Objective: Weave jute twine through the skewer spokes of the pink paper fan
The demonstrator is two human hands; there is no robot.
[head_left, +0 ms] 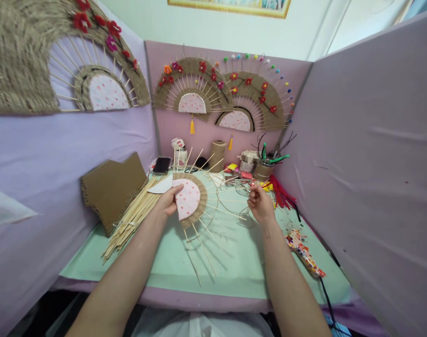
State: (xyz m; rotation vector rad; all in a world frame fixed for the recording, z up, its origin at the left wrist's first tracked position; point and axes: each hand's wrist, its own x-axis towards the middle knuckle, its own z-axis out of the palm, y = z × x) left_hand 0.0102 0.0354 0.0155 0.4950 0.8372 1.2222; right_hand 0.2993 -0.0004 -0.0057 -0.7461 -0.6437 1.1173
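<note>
My left hand [168, 200] grips a half-made fan [203, 199] at its straight edge, thumb on the pink dotted half-round centre. A woven twine band borders that centre, and thin bamboo sticks radiate outward from it. A white flap [160, 185] sticks out beside this hand. Off the fan's right side, my right hand [260, 201] is raised with its fingers closed. A thin strand of twine [230, 213] loops from the fan's sticks toward those fingers and appears held in them; the fingertips partly hide it.
Bundled bamboo sticks [136, 213] and brown cardboard [111, 189] lie left. A twine spool [218, 156], a phone [162, 164] and a pot with green-handled tools [264, 168] stand behind. A patterned glue gun [306, 255] with a cord lies right. Finished fans [194, 65] hang on the partition.
</note>
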